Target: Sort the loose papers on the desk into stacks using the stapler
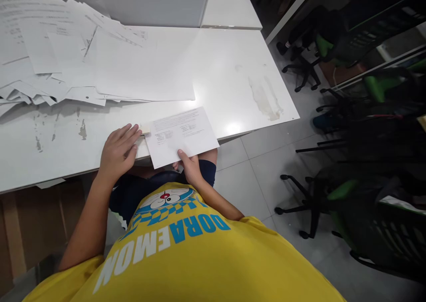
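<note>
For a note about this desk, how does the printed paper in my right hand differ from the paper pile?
The right hand holds the printed paper, jutting past the table; the paper pile rests on the table. The printed paper looks like one small piece; the paper pile is many overlapping sheets, spread wider. Both are white with print.

White printed sheet | held slantwise across table edge | small cream piece | at sheet's upper-left corner

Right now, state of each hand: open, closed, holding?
Left hand: loosely extended at a small pale item; whether it grips can't be told.
Right hand: closed, holding the printed sheet.
</note>
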Motion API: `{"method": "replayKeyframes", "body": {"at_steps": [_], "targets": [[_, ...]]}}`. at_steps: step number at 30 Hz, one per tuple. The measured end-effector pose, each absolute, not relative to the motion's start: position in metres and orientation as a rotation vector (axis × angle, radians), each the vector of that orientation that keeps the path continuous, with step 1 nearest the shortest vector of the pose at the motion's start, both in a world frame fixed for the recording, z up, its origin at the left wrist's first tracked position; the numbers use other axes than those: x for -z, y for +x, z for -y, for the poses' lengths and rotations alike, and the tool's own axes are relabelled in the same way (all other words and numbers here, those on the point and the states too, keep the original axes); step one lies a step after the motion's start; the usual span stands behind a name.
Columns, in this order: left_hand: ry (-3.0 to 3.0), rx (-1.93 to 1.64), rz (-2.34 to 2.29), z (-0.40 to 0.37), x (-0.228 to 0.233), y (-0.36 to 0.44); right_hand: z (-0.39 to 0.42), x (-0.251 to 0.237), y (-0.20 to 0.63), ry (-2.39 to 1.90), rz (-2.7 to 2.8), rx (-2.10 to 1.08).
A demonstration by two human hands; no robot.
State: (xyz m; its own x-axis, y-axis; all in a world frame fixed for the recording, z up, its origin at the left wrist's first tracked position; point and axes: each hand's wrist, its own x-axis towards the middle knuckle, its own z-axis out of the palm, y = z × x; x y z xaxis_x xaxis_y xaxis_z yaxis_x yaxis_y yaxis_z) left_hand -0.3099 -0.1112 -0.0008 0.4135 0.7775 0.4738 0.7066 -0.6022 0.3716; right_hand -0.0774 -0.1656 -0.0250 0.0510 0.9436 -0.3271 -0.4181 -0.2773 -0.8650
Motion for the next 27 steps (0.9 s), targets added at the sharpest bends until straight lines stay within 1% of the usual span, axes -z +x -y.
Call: {"method": "replayKeyframes", "body": {"at_steps": [11,13,17,19,22,27], "targets": [[2.477,-0.804,-1.512,0.114,0.001,-0.301,0.168,0.028,-0.074,-1.251,0.643,-1.523],[2.458,-0.831,-1.559,0.114,0.005,-0.297,0.168,0.028,-0.073,-1.254,0.638,-1.516],[2.494,-0.998,-1.582,0.116,0.012,-0.292,0.165,0.023,-0.075,-1.254,0.654,-1.497],[2.527,-1.081,-1.556,0.116,0.014,-0.293,0.163,0.016,-0.075,-1.277,0.675,-1.452],[2.58,-1.163,-1.505,0.117,0.013,-0.296,0.158,0.003,-0.074,-1.287,0.675,-1.305],[2.63,-1.142,-1.478,0.119,0.008,-0.301,0.12,-0.021,-0.079,-1.152,0.712,-1.127]]}}
